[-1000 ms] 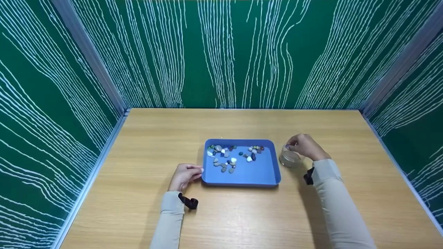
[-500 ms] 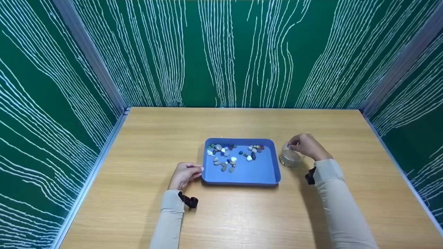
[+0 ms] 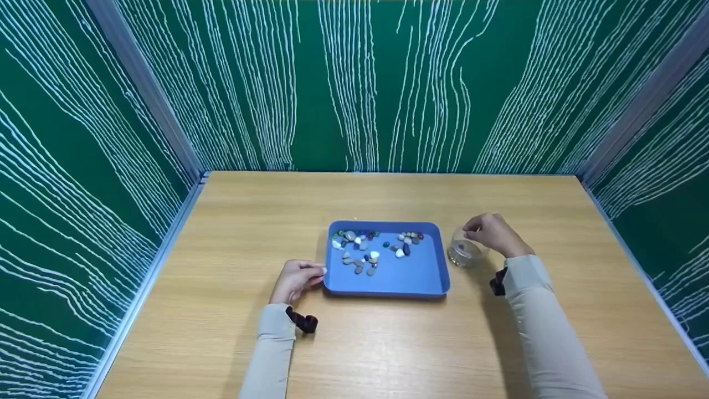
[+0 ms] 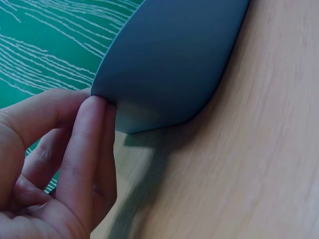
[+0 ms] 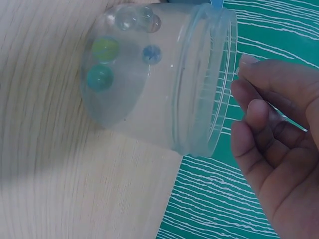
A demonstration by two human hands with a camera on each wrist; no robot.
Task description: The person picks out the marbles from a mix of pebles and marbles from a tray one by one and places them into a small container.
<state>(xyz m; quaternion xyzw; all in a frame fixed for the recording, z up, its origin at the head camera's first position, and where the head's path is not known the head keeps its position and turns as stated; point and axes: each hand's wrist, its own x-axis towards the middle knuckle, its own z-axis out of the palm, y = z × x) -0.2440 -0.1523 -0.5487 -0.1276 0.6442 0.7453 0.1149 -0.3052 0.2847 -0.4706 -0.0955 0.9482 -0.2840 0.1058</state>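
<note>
My left hand (image 3: 295, 281) pinches the left wall of a blue plastic tray (image 3: 415, 278); in the left wrist view, finger and thumb meet at its rim. Several pebbles (image 3: 359, 270) and glass marbles (image 3: 420, 236) lie in loose groups on the tray's floor. Right of the tray stands a clear jar (image 3: 462, 259) without a lid. My right hand (image 3: 497, 235) is over its mouth, fingers loosely bent and holding nothing. In the right wrist view, a blue marble (image 5: 152, 54) is inside the jar, away from its bottom, where green marbles (image 5: 100, 77) and clear ones lie.
All of this stands on a light wooden table (image 3: 376, 354). Green panels (image 3: 343, 133) with white wavy lines close off the back and both sides. A tiny pale speck (image 3: 355, 218) lies behind the tray.
My right hand has let go of a marble over the jar, and it now shows inside. My left hand and the tray have stayed in place.
</note>
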